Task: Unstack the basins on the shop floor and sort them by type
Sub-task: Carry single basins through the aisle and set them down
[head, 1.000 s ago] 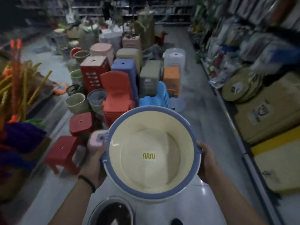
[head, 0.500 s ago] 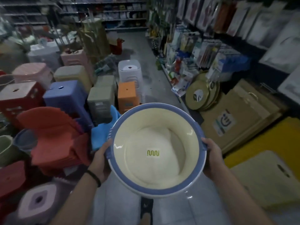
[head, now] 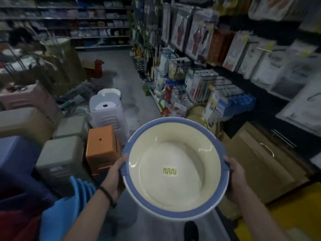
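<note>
Fingers (head: pixel 123 159) of the left hand (head: pixel 113 178) and right hand (head: pixel 235 178) curl round opposite sides of the basin (head: pixel 173 153), holding it level, seemingly for carrying, clear of the stools (head: pixel 102 146)

The grey floor (head: pixel 121 79) ran as an aisle toward the shelves at the back, with a dull sheen in patches. On its left side stood a stack of white stools (head: pixel 108 112), a stack of orange stools (head: pixel 101 148) just in front of it, grey-green stools (head: pixel 60 159) beside the orange ones and nested blue chairs (head: pixel 69 206) nearest the camera, while a red animal-shaped toy (head: pixel 94 68) stood farther back. Along its right edge sat brown cardboard boxes (head: pixel 260 164), close against the display racks.
</note>
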Available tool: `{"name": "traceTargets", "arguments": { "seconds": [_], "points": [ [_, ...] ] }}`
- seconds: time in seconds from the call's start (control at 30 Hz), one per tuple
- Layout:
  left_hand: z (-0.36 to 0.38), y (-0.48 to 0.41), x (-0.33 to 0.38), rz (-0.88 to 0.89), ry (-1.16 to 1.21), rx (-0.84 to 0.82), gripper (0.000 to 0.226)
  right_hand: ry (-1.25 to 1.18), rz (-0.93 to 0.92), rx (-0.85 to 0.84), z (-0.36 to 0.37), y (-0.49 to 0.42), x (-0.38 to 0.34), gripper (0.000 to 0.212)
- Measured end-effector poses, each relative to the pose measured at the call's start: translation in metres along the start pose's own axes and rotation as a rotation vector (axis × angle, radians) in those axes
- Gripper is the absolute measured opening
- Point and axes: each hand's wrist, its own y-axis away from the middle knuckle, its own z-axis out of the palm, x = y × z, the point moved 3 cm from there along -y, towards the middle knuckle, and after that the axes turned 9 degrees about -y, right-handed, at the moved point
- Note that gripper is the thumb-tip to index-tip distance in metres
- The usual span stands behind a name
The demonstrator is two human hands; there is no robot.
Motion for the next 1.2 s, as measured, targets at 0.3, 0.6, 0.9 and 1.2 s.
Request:
{"name": "traceTargets", "arguments": {
  "seconds": [0.3,0.6,0.9,1.2],
  "points": [
    [0.061,-0.215,0.080,0.035,0.072,0.242,0.041,-0.047,0.018,-0.137,0.107,-0.259,-0.114,0.037],
    [0.061,-0.437,0.196,0.062,0.117,0.325,0.061,0.079,0.045,-0.289,0.301,-0.484,-0.182,0.023],
    [0.015,-0.685,0.330,0.063,0.156,0.300,0.047,0.179,0.067,-0.207,0.504,-0.667,-0.230,0.026],
    [-0.042,-0.903,0.402,0.014,0.222,0.411,0.059,0.364,0.043,-0.266,0.670,-0.873,-0.240,0.023]
  ]
}}
